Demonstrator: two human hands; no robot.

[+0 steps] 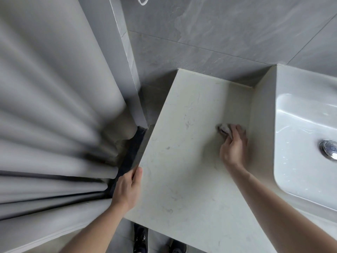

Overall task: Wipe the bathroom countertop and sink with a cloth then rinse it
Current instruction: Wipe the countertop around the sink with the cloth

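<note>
The pale marbled countertop [184, 161] fills the middle of the head view. My right hand [234, 145] presses a small bunched grey-white cloth [224, 130] onto it near the raised step beside the sink, fingers curled over the cloth. My left hand [127, 189] holds the countertop's left edge, thumb on top and fingers hidden below the edge. The white sink [300, 136] lies at the right, wet, with a chrome drain plug [329, 149].
A grey pleated curtain [51, 125] hangs close on the left, next to a tiled wall corner [131, 79]. Grey wall tiles [228, 30] rise behind the countertop. My dark shoes [140, 240] stand on the floor below the front edge.
</note>
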